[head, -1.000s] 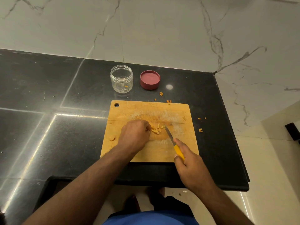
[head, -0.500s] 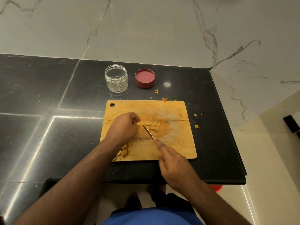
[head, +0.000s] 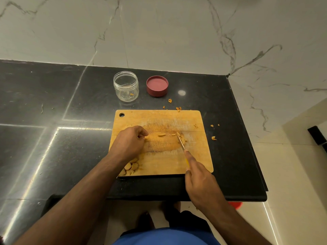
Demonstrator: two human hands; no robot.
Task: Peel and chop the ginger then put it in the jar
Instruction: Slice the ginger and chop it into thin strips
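We are gripping the knife (head: pixel 180 142) in our right hand (head: pixel 200 181), left hand (head: pixel 129 143) curled emptily, corralling light, slippery ginger bits (head: pixel 161 135) mid-board; pinching clusters should work best.

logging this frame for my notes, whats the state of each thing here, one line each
jar: upright, open, nearly empty, one small ginger bit inside
lid: off, lying beside the jar
cutting board: flat on the counter, worn in the middle
knife: in the right hand, tip down by the chopped ginger
ginger slices: uncut, at the board's near-left corner
left hand: curled on the board
peel scraps: scattered on the counter
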